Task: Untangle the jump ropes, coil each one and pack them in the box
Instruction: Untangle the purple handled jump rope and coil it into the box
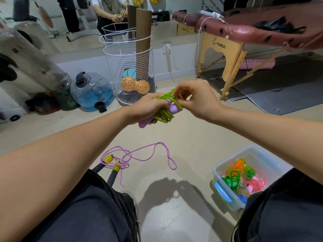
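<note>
A green jump rope (165,113) with purple handles is bunched in a coil in front of me, above the floor. My left hand (145,107) is closed around the coil and one purple handle. My right hand (197,96) pinches green loops at the top of the bundle. On the floor below lies a loose pink cord rope (145,154) with yellow-and-black handles, partly looped and knotted. A clear plastic box (225,172) stands at the lower right, holding several coiled ropes in orange, green and pink.
A white wire basket (111,67) with balls and cardboard tubes stands ahead. A blue water jug (92,95) sits left of it. A folding massage table (225,55) and dark mats are at the right. My knees frame the lower view.
</note>
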